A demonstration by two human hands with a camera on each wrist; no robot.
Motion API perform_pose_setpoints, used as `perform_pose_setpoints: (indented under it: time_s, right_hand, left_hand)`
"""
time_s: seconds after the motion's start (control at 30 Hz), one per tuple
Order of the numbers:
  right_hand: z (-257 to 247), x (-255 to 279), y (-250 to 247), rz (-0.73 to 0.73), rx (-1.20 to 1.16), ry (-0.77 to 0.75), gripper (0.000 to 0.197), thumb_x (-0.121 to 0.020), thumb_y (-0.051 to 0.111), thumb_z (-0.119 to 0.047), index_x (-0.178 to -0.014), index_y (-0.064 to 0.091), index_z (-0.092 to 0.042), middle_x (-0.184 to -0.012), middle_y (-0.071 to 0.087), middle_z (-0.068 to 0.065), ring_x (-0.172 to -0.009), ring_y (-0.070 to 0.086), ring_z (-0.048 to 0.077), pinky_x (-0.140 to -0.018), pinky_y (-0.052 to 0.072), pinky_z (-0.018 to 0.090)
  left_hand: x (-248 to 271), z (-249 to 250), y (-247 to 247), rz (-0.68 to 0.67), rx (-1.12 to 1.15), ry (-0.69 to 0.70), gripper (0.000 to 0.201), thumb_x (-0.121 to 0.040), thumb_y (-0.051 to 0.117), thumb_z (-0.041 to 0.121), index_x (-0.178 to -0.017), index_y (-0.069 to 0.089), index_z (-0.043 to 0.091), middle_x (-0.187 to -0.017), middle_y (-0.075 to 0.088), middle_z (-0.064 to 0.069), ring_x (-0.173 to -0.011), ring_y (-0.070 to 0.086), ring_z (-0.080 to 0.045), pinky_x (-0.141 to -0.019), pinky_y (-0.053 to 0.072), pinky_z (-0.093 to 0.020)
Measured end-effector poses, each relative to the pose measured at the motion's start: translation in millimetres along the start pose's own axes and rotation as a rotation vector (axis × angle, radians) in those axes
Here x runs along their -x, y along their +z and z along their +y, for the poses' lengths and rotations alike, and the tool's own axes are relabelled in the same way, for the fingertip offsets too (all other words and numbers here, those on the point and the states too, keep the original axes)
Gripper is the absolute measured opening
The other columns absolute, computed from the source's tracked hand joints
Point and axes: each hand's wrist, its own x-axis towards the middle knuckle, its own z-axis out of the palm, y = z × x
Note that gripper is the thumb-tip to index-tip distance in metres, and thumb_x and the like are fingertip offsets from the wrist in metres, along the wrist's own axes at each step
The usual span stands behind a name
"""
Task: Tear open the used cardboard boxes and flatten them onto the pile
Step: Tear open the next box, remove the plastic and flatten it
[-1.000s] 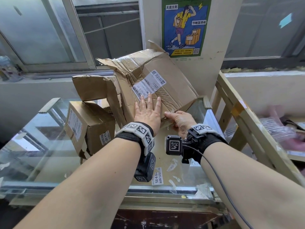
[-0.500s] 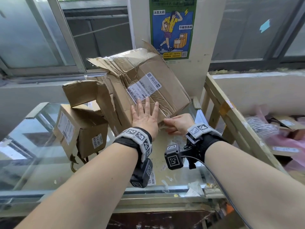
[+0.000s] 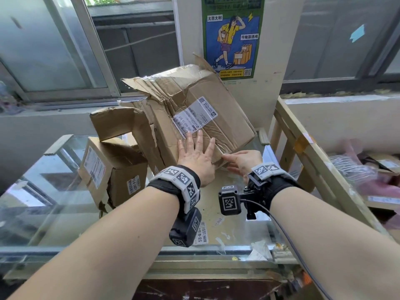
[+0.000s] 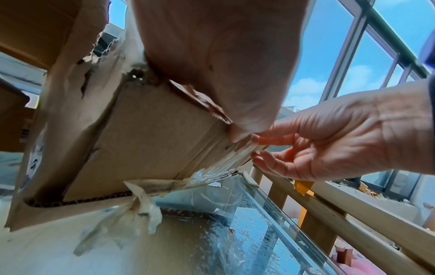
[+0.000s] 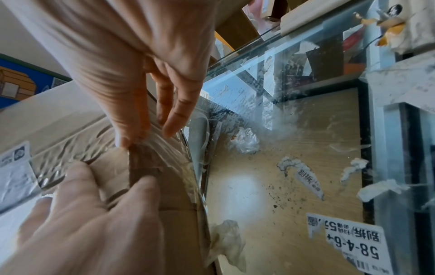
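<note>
Glass counter [image 3: 65,191], left hand [image 3: 195,155] flat on box [image 3: 216,118], right hand [image 3: 244,161] pinching edge tape [image 5: 164,147].

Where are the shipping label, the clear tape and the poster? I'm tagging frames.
shipping label [image 3: 194,116]: head view, its printed middle.
clear tape [image 5: 164,148]: right wrist view, wrinkled strip at box corner.
poster [image 3: 232,35]: head view, blue illustrated centre.
</note>
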Motion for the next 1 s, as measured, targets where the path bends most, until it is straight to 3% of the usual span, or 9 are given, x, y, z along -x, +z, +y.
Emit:
perform_pose_setpoints:
  time_s: [0.13, 0.2, 0.27, 0.33, 0.4, 0.53, 0.6, 0.77, 1.0]
  right_hand:
    - [0, -3, -3, 0.043, 0.004, 0.016, 0.015, -0.071, 0.081, -0.003, -0.074, 0.066, -0.003, -0.074, 0.069, 0.015, -0.064, 0.064, 0.022, -0.062, 0.057, 0.028]
    - [-2, -4, -6, 0.054, 0.021, 0.008, 0.016, -0.067, 0.083, -0.004, -0.069, 0.067, -0.005, -0.065, 0.067, 0.011, -0.056, 0.061, 0.017, -0.054, 0.055, 0.023]
    - [-3, -4, -8, 0.049, 0.055, -0.002, 0.014, -0.066, 0.084, -0.006, -0.066, 0.07, -0.006, -0.062, 0.067, 0.009, -0.052, 0.058, 0.013, -0.05, 0.05, 0.019]
    - [-4, -4, -8, 0.032, 0.073, -0.006, 0.013, -0.065, 0.085, -0.008, -0.067, 0.072, -0.006, -0.07, 0.071, 0.015, -0.061, 0.065, 0.022, -0.061, 0.057, 0.027]
    - [-6, -5, -7, 0.016, 0.101, 0.004, 0.011, -0.065, 0.084, -0.007, -0.069, 0.074, -0.007, -0.08, 0.073, 0.018, -0.08, 0.069, 0.032, -0.078, 0.058, 0.037]
    - [-8, -4, -4, 0.014, 0.153, -0.012, 0.008, -0.071, 0.079, -0.003, -0.073, 0.072, -0.006, -0.09, 0.072, 0.022, -0.086, 0.068, 0.034, -0.084, 0.055, 0.04]
    - [-6, -4, -3, 0.031, 0.235, -0.078, 0.007, -0.074, 0.077, -0.006, -0.077, 0.071, -0.004, -0.087, 0.072, 0.02, -0.086, 0.069, 0.032, -0.084, 0.056, 0.041]
    - [-9, -2, -3, 0.07, 0.518, -0.258, 0.012, -0.074, 0.077, -0.015, -0.065, 0.069, -0.016, -0.077, 0.073, 0.011, -0.078, 0.069, 0.025, -0.079, 0.057, 0.042]
    - [-23, -8, -4, 0.179, 0.521, -0.077, 0.024, -0.055, 0.091, -0.022, -0.066, 0.071, -0.014, -0.077, 0.072, 0.012, -0.076, 0.071, 0.025, -0.073, 0.06, 0.041]
  left_hand:
    - [-3, -12, -18, 0.156, -0.111, 0.089, 0.08, -0.081, 0.045, 0.073, -0.148, 0.022, 0.034, -0.153, 0.022, -0.011, -0.138, 0.021, -0.035, -0.112, 0.02, -0.052]
    - [-5, -20, -24, 0.213, -0.08, 0.141, 0.08, -0.07, 0.051, 0.078, -0.138, 0.037, 0.038, -0.145, 0.031, -0.005, -0.135, 0.025, -0.029, -0.114, 0.014, -0.054]
    - [-6, -25, -21, 0.204, 0.045, 0.157, 0.079, -0.07, 0.053, 0.078, -0.138, 0.034, 0.043, -0.155, 0.017, 0.001, -0.144, 0.008, -0.027, -0.116, 0.002, -0.057]
    - [-8, -23, -15, 0.162, 0.137, 0.188, 0.078, -0.077, 0.052, 0.072, -0.144, 0.018, 0.049, -0.16, -0.001, 0.008, -0.147, -0.009, -0.024, -0.116, -0.002, -0.057]
    - [-11, -18, -9, 0.128, 0.139, 0.21, 0.075, -0.085, 0.05, 0.064, -0.145, 0.007, 0.052, -0.16, -0.009, 0.009, -0.146, -0.015, -0.025, -0.115, -0.004, -0.059]
    - [-15, -11, -2, 0.112, 0.123, 0.201, 0.065, -0.09, 0.043, 0.061, -0.145, 0.009, 0.053, -0.159, -0.013, 0.008, -0.145, -0.017, -0.027, -0.113, -0.008, -0.06]
    - [-15, -9, -1, 0.109, 0.114, 0.209, 0.064, -0.091, 0.041, 0.06, -0.145, 0.008, 0.053, -0.159, -0.014, 0.008, -0.145, -0.017, -0.027, -0.112, -0.008, -0.061]
    - [-14, -7, 0, 0.103, 0.109, 0.208, 0.067, -0.091, 0.044, 0.058, -0.146, 0.007, 0.052, -0.159, -0.016, 0.007, -0.145, -0.019, -0.028, -0.111, -0.009, -0.061]
    - [-12, -1, -2, 0.091, 0.151, 0.181, 0.079, -0.085, 0.056, 0.057, -0.148, 0.01, 0.048, -0.158, -0.022, 0.0, -0.143, -0.023, -0.029, -0.113, -0.008, -0.06]
